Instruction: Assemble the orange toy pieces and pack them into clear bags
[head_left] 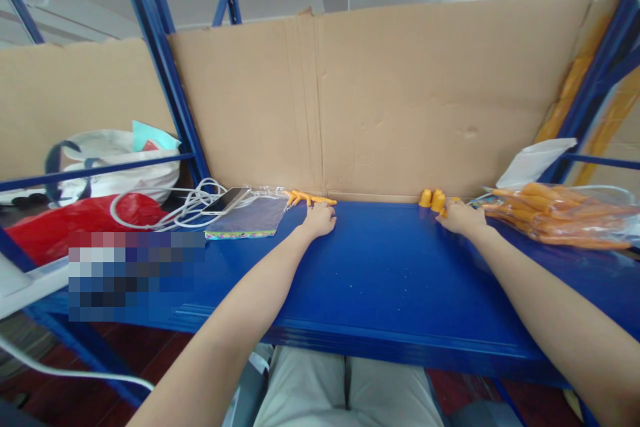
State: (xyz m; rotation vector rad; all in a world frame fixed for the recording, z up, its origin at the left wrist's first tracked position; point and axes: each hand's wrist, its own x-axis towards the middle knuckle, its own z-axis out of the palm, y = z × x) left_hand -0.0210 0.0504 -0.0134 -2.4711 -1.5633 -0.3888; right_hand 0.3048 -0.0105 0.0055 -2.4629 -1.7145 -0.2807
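Note:
My left hand (320, 219) rests at the back of the blue shelf, its fingers curled over slim, branched orange plastic pieces (299, 197). Parts of these stick out on both sides of the fingers. At the right, my right hand (463, 217) has its fingers bent and closed at a small orange plastic piece (443, 212), mostly hidden by the hand. Just left of it two short orange thimble-like caps (425, 198) stand upright side by side.
A clear bag of long orange pieces (545, 217) lies right of my right hand. Left are a zip pouch (250, 219), a phone (226, 201), white cables (193, 203) and a red bag (95, 223). A cardboard panel (400, 93) closes the back; blue posts (165, 60) flank it.

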